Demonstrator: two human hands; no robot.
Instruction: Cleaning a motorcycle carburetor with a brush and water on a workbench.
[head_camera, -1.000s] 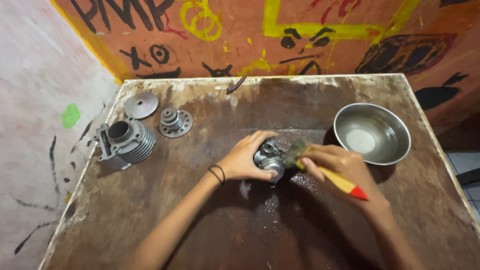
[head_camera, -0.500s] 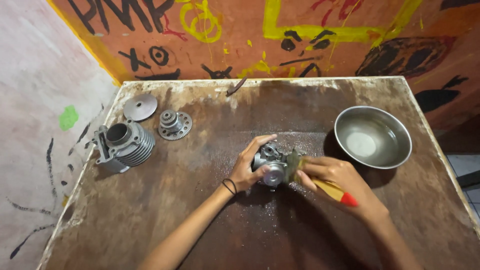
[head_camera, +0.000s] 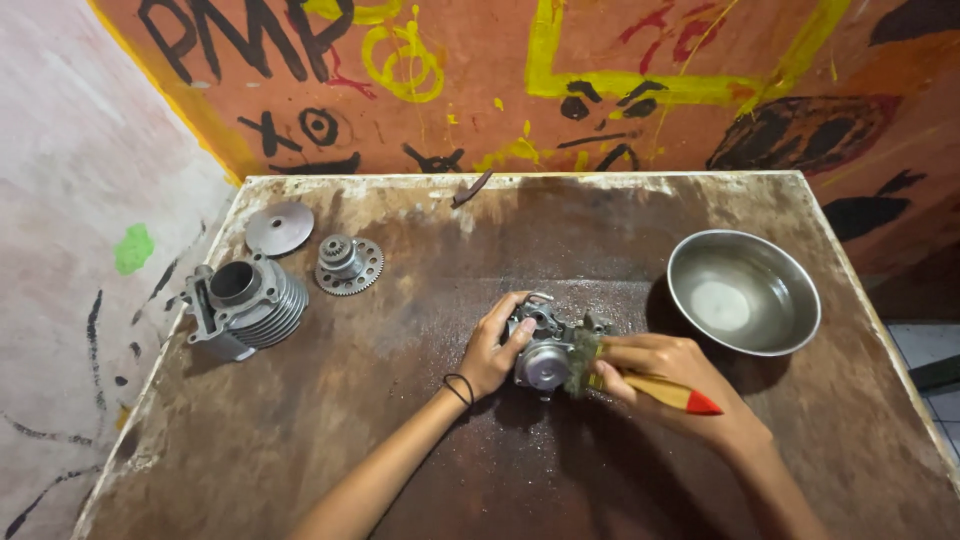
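Head view: 1 small grey cast-metal engine part (head_camera: 545, 352) is seen near the middle of the stained brown bench (head_camera: 400, 470), steadied by the left hand (head_camera: 493, 352), whose fingers are wrapped around its left side. The right hand (head_camera: 660, 375) is closed on a wooden-handled brush with a red tip (head_camera: 660, 390), its bristles pressed against the part's right face. The part is judged stiff, fairly heavy and probably slippery when wet, best held by its outer body. A round steel bowl (head_camera: 745, 292) stands to the right; a finned grey cylinder (head_camera: 245, 305), a toothed gear (head_camera: 349, 264) and a flat metal disc (head_camera: 279, 228) lie well apart at left.
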